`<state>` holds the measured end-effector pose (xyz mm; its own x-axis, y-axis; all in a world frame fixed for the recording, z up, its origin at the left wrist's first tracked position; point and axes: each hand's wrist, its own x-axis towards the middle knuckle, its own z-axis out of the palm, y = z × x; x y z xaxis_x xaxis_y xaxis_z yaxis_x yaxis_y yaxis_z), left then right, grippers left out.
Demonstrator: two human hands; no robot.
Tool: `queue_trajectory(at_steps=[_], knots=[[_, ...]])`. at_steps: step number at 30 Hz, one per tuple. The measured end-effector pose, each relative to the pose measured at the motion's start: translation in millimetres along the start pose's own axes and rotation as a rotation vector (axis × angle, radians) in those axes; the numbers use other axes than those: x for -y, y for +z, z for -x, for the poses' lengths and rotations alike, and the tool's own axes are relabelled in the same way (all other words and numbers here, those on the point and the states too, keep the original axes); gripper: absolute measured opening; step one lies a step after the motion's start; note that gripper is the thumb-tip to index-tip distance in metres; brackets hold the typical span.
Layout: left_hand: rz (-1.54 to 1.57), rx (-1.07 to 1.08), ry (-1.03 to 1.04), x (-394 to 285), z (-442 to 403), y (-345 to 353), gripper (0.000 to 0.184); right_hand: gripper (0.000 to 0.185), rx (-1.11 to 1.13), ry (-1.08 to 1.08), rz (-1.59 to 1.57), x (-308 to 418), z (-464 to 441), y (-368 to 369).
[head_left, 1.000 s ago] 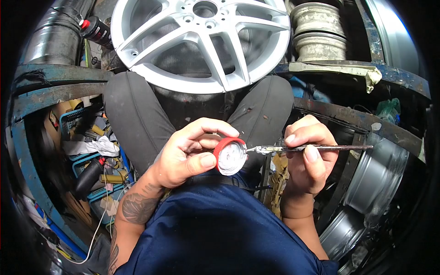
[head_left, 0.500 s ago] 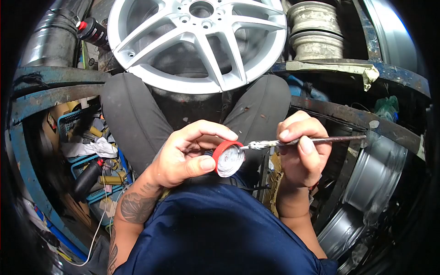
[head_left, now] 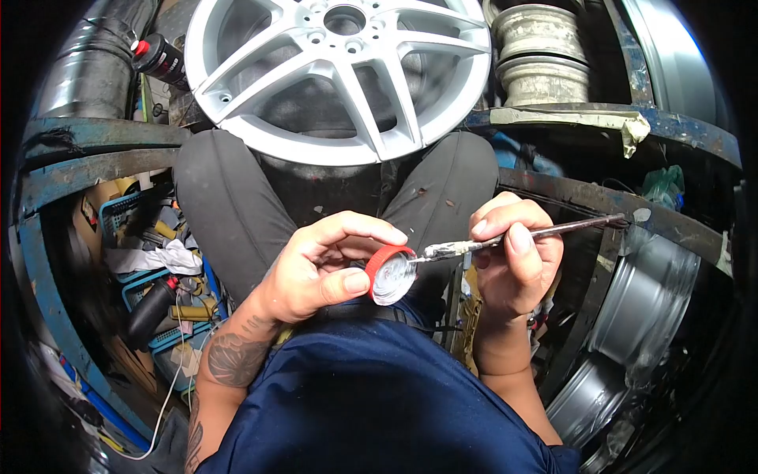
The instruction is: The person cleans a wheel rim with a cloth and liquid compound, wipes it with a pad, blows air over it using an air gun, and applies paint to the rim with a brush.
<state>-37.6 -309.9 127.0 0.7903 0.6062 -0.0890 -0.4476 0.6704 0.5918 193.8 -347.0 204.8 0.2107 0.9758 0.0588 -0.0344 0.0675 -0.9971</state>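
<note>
Between thumb and fingers, my left hand [head_left: 325, 265] grips a red bottle cap [head_left: 379, 267] by its rim. The cap is tilted, its inside facing right and coated with silvery-white paint. My right hand [head_left: 517, 249] pinches a thin paintbrush [head_left: 564, 227] with a dark handle and a paint-crusted ferrule. The brush slants down to the left, and its tip is at the cap's right edge; whether it touches the paint I cannot tell. Beyond my knees lies a silver alloy wheel [head_left: 359, 103] with double spokes, face up.
A black bottle with a red cap [head_left: 162, 62] is left of the wheel. Stacked rims [head_left: 545, 55] stand at the back right, and more silver rims [head_left: 643, 296] sit low on the right. Blue baskets [head_left: 118, 212] of clutter fill the left shelf, behind a blue metal frame [head_left: 47, 261].
The brush has tilted, its handle end rising and its tip dropping slightly against the cap's edge. My right hand has shifted a little left; my left hand and the cap are almost still.
</note>
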Motion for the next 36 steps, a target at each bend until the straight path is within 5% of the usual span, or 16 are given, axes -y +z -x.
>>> queue_trajectory(at_steps=[36], knots=[[0.133, -0.016, -0.026, -5.3, -9.2, -6.7, 0.054, 0.031, -0.031, 0.045, 0.002, -7.5, -21.6, 3.9]])
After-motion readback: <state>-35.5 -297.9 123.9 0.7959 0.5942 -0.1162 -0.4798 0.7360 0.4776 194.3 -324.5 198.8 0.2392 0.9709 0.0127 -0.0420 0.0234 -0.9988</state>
